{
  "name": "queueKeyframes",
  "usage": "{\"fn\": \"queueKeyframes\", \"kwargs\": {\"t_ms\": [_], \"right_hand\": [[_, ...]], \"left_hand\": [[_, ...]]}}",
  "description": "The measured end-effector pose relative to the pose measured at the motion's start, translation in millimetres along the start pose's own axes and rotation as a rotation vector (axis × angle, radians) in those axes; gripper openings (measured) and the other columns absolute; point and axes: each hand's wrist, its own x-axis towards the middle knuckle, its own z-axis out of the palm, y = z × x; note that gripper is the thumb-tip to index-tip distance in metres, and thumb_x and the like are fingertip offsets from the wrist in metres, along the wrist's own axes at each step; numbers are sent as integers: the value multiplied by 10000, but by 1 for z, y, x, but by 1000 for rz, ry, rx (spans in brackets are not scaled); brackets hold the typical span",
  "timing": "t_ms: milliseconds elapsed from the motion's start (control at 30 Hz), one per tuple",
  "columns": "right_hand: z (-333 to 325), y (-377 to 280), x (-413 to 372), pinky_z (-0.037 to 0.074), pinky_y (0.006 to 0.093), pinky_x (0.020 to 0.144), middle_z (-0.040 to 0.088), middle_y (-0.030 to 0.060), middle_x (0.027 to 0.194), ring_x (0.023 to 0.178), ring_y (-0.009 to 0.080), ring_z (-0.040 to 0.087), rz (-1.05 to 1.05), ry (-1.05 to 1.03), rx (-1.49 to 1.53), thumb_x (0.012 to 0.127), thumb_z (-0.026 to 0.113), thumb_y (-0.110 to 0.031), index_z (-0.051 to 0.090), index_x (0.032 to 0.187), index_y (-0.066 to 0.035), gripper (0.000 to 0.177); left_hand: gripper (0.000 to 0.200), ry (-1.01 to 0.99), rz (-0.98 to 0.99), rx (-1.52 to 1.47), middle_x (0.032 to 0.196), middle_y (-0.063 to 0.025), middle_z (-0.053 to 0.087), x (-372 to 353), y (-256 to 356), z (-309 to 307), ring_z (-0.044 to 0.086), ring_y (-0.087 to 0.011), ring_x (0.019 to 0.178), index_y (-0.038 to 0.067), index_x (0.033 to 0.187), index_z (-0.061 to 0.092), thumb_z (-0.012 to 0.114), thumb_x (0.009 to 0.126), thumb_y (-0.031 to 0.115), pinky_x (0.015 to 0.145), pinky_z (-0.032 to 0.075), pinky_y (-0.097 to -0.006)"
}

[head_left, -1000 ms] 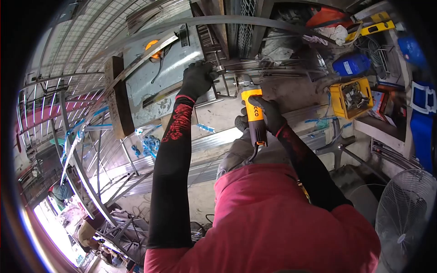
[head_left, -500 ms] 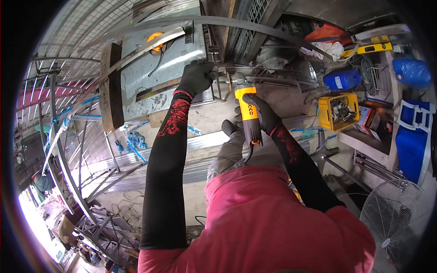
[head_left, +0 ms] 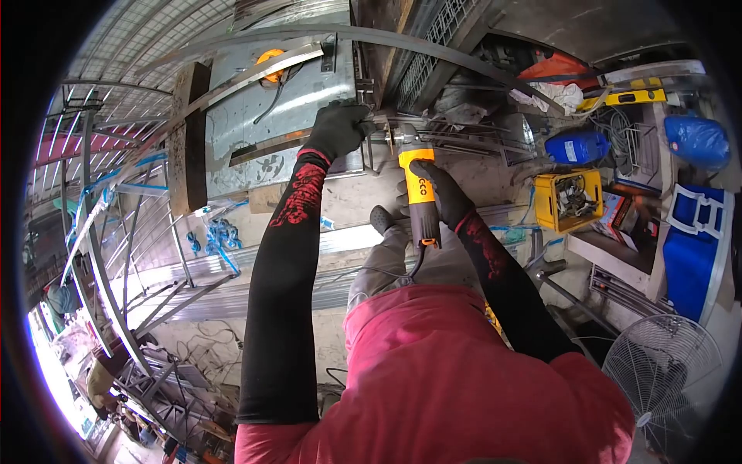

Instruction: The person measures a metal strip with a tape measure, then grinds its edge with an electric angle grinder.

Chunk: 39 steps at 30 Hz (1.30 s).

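Note:
In a dark glove, my right hand point(head_left: 447, 192) is wrapped round the yellow and dark grey body of an angle grinder point(head_left: 417, 172). The grinder's metal head and disc point away from me, just right of the metal-topped table point(head_left: 270, 93). A black cord point(head_left: 418, 263) runs from its rear end toward my lap. My left hand point(head_left: 340, 128), also gloved, is closed at the table's right edge, close to the grinder's head. What its fingers grip is hidden, though thin metal shows beside the knuckles.
A long metal strip point(head_left: 255, 76) crosses the table, with an orange round tool point(head_left: 270, 65) beside it. A thick wooden beam point(head_left: 188, 139) lies at the left. On the right are a yellow crate point(head_left: 568, 203) of metal parts, a blue container point(head_left: 577, 145) and a fan point(head_left: 661, 379).
The view has shifted slightly. Both hands keep nearly the same places, the left at the table edge and the right around the angle grinder.

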Motion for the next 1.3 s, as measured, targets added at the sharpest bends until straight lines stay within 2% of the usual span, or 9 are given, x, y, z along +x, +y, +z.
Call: {"fn": "queueKeyframes", "kwargs": {"t_ms": [33,200,433,533,667,733,833,900,1300], "right_hand": [[4,-1,-2,665,469,863,758,145,1087,937,298,788,1,26,-2,1027,745,-439,659,1381,-67,520],[0,6,3,669,472,855,757,152,1092,938,300,789,7,45,-5,1027,744,-440,659,1384,-66,524],[-7,12,-1,668,466,849,759,154,1091,928,292,787,0,40,72,1019,749,-440,661,1386,-64,533],[-9,12,2,689,510,868,774,178,1126,963,299,795,-16,11,28,1049,730,-458,631,1442,-46,578],[-1,6,-1,691,506,860,776,176,1131,969,301,796,-2,8,8,1053,725,-452,631,1446,-45,574],[5,2,-6,660,460,851,758,129,1078,927,279,774,-4,18,36,1029,738,-433,666,1382,-56,522],[7,-3,-8,665,462,844,760,133,1080,930,279,775,-19,8,-14,1030,736,-445,669,1381,-60,525],[5,-3,-5,668,462,843,761,136,1080,932,283,779,-17,9,-23,1030,736,-450,670,1384,-64,528],[-5,1,5,670,456,853,775,165,1107,948,309,802,-6,-9,-47,1024,748,-453,669,1403,-81,537]], "left_hand": [[250,0,2,0,1046,-185,774,0,0,0,726,-443,1035,113,1108,801,760,968,316,933,592,-531],[223,-16,49,30,1004,-181,763,2,-1,-2,726,-448,971,110,1072,790,761,964,303,892,593,-537],[230,3,39,-50,998,-184,760,-1,-2,-2,726,-447,983,101,1068,796,762,961,302,886,589,-544],[241,73,87,-39,1008,-183,766,0,-3,0,726,-446,997,99,1072,803,766,959,309,900,587,-540],[256,-1,24,-7,1053,-150,808,1,-2,-1,747,-402,1036,154,1118,829,782,937,327,955,601,-516],[257,8,27,-21,1050,-147,808,0,-3,-1,746,-401,1031,154,1118,829,781,935,327,953,600,-517],[263,18,33,2,1049,-147,804,-1,-1,-3,742,-407,1032,150,1114,827,784,930,332,947,598,-523],[233,7,48,-30,1038,-184,767,-1,-1,-4,730,-440,1000,99,1098,799,794,946,276,899,592,-517],[258,19,25,-54,1038,-176,775,-1,-4,1,736,-435,1014,114,1099,816,823,932,310,905,599,-514]]}}
